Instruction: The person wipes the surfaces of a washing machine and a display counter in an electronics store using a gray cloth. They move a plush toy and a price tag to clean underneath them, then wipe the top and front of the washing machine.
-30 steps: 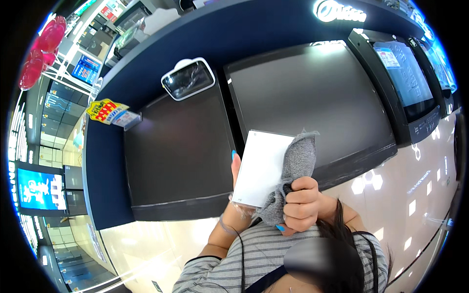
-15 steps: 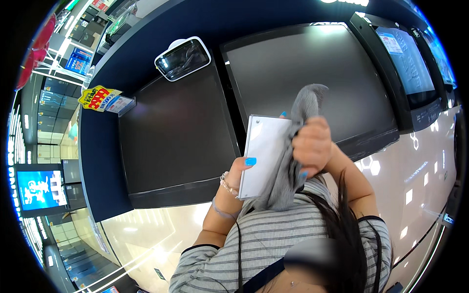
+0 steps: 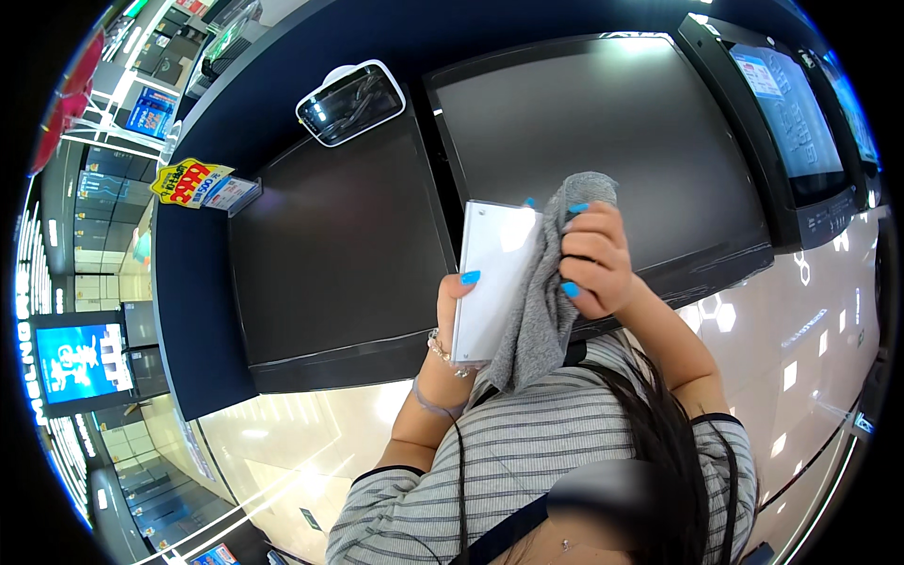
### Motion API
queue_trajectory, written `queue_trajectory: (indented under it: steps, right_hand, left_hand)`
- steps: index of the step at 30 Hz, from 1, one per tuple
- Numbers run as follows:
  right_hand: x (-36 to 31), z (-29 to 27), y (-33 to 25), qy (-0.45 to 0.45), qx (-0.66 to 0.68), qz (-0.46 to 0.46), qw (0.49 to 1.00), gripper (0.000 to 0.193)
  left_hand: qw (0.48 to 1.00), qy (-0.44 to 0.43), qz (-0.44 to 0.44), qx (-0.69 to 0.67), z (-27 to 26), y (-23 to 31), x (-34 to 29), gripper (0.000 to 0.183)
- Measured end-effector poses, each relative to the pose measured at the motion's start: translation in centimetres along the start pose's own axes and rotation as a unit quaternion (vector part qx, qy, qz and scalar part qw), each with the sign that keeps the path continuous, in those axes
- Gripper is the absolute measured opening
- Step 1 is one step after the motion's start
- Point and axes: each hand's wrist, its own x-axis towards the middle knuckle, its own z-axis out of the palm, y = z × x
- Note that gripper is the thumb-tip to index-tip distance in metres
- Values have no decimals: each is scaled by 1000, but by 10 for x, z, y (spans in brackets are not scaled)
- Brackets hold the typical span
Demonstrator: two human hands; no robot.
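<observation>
My left hand [image 3: 455,299] grips a clear acrylic sign holder [image 3: 492,282] with a white face, its thumb on the front near the left edge and a fingertip showing at the top. A grey cloth [image 3: 541,311] hangs over the holder's right side, bunched at the top and drooping toward my striped shirt. With fingers curled round the cloth, my right hand [image 3: 598,259] presses it against that side. The holder is tilted in front of my chest; its back is hidden.
Two dark flat-topped appliances [image 3: 339,254] stand side by side before me. On the left one are a white-framed oval device [image 3: 352,104] and a yellow-red price sign [image 3: 191,183]. A black machine with a bluish panel [image 3: 786,122] stands at right. A lit screen [image 3: 83,363] glows at far left.
The holder has shifted slightly left and up. My right hand's fingers have turned so that more of their tips show, and the cloth's upper end has folded down.
</observation>
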Motion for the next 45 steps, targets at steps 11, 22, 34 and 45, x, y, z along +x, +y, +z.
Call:
queue_trajectory:
  steps: [11,22,34,45]
  right_hand:
    - [-29,23,-65,-70,322,354,875,15]
    - [-96,19,-23,342,711,491,370,49]
    - [-27,11,-59,115,263,388,876,44]
    - [-6,19,-72,-133,81,144,977,40]
  left_hand:
    - [984,95,142,48,-25,3,16,72]
    - [966,164,179,84,-37,12,21,71]
    - [975,108,187,41,-18,-11,20,67]
    - [987,-48,115,98,-9,-32,11,75]
